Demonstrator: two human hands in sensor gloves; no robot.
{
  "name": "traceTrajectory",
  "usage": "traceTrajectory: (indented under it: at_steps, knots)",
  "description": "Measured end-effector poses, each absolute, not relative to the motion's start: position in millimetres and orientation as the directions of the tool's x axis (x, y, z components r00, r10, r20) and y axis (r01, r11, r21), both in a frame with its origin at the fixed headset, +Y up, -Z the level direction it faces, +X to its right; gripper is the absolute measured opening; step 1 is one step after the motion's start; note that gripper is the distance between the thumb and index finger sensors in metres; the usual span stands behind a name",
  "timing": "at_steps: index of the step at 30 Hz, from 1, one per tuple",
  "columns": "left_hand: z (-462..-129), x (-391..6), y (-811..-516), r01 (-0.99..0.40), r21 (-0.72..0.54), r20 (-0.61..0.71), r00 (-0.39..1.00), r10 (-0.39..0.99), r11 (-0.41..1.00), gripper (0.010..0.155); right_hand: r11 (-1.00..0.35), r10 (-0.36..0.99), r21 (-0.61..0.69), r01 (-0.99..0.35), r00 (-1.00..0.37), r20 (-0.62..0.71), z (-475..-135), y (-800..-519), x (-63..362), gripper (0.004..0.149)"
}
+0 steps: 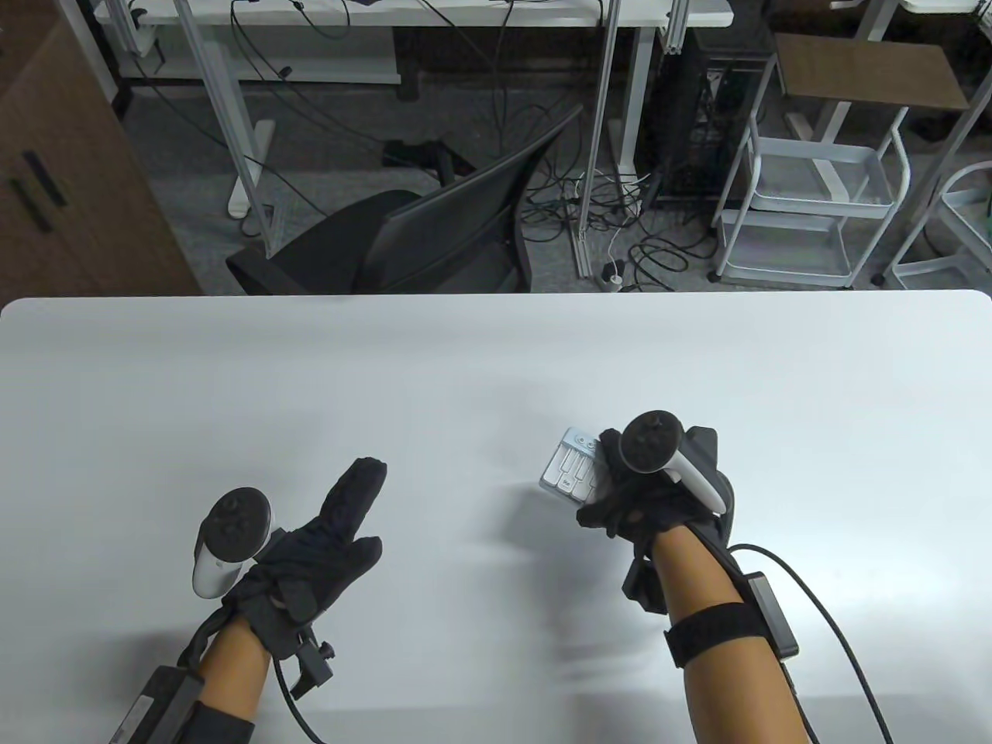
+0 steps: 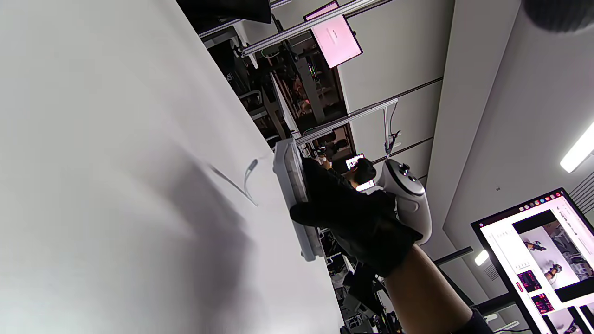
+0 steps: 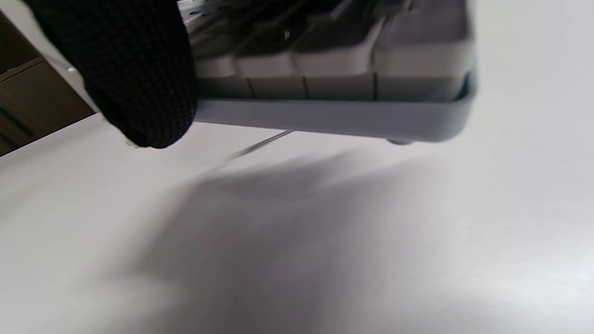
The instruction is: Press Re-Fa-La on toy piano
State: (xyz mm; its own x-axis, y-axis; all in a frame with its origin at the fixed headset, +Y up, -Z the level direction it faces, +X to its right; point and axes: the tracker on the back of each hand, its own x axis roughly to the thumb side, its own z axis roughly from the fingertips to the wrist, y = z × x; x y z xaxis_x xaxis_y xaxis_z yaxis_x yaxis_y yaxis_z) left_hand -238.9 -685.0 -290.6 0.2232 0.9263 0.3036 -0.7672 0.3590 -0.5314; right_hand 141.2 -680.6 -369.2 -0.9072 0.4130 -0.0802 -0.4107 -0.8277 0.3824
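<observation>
Both forearms enter from the near edge of the white bench. On the near left, the left hand lies low over the bench with its fingers released and stretched forward, gripping nothing; whether the palm touches the surface cannot be told. Bare white surface runs between it and the right hand, and the two hands are well apart.

Right of centre, the right hand rests on the toy piano, covering its right part. Its fingers are curled down over the keys; the wrist views show a gloved fingertip at the front edge of the white keys, though which key it presses cannot be told. Only the piano's left end with a few white and dark keys shows past the glove. It sits flat on the bench, well in from every edge, with open surface to its left, behind it and to its right.

Beyond the far edge, a black office chair stands close against the bench, a white wire cart to the right, cables across the grey floor, and a wooden cabinet at far left.
</observation>
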Motion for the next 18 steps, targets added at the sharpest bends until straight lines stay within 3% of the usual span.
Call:
traceTrajectory:
  at_steps: [18]
  knots:
    - [-291,-239,-684,-0.769,-0.531,0.306,0.218,0.927,0.356,0.092,-0.844,0.377,0.479,-0.241,-0.902,0.21,-352,-704,31,0.104]
